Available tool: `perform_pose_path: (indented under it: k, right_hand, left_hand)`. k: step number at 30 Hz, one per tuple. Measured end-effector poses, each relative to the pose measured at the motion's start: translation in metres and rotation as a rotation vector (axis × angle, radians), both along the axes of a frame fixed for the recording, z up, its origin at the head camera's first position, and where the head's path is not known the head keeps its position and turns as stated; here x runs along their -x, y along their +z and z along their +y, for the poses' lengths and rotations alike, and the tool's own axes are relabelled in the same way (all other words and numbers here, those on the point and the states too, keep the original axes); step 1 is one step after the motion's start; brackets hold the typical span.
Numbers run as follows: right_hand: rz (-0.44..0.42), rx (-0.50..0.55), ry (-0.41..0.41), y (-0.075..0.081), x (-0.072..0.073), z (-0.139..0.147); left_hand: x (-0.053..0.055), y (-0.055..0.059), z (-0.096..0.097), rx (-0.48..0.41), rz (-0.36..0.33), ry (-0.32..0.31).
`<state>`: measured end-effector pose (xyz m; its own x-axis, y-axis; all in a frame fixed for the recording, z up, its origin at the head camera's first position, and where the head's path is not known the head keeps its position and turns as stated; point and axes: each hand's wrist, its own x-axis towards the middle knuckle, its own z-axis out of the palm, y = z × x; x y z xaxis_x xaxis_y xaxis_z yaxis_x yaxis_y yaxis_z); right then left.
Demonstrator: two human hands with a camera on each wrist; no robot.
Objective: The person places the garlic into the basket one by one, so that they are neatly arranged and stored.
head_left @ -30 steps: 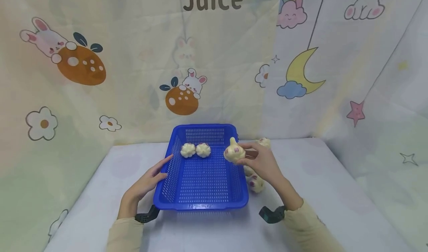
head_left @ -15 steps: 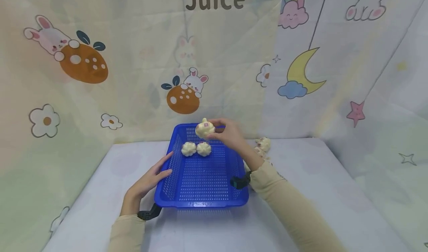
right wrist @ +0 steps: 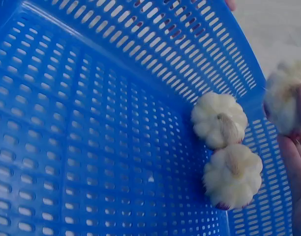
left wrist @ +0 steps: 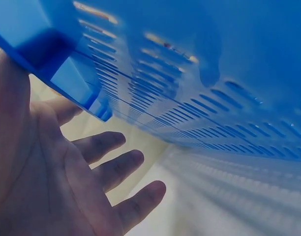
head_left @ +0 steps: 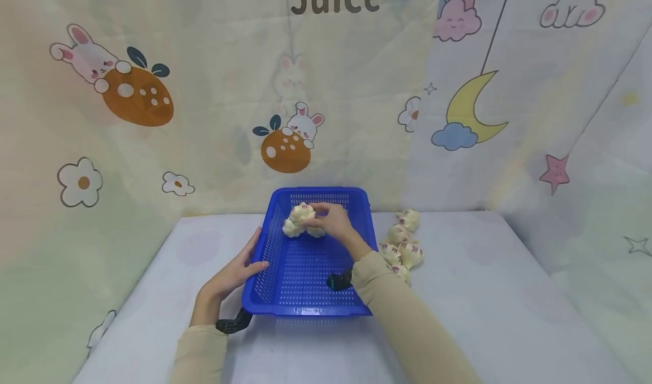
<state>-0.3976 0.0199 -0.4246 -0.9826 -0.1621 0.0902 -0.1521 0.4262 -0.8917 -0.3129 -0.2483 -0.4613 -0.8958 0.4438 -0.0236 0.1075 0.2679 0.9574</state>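
A blue perforated plastic basket point(head_left: 312, 310) stands on the table before me. My right hand point(head_left: 335, 223) pinches a garlic bulb point(head_left: 303, 212) between thumb and fingers over the far left part of the basket. Just below it, two more bulbs, one garlic bulb point(right wrist: 219, 120) and another garlic bulb point(right wrist: 233, 177), lie side by side on the basket floor, partly hidden in the head view. At the basket's left side rests my left hand point(head_left: 231, 273). Its thumb lies at the rim, and in the left wrist view its fingers point(left wrist: 118, 169) extend loosely outside the wall, not curled round it.
Several garlic bulbs point(head_left: 400, 235) lie in a loose group on the white table point(head_left: 468, 293), right beside the basket. Behind the table hangs a printed cloth point(head_left: 351, 118), close to the basket's far edge. Each wrist carries a dark camera mount point(head_left: 235, 321).
My right hand has carried the garlic bulb leftward from the basket's right side, then lowered it over the two bulbs inside. The left hand stays at the left rim.
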Motion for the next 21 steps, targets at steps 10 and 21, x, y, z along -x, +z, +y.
perform_pose_path:
  k: [10,21]
  right_hand:
    - [-0.076,-0.175,0.174,-0.011,-0.005,-0.001]
    - [0.074,-0.428,0.279,-0.019,-0.002,-0.009]
  left_hand:
    - [0.002,-0.006,-0.001,-0.020,0.007,-0.005]
    - [0.003,-0.007,-0.001,-0.001,0.017,0.010]
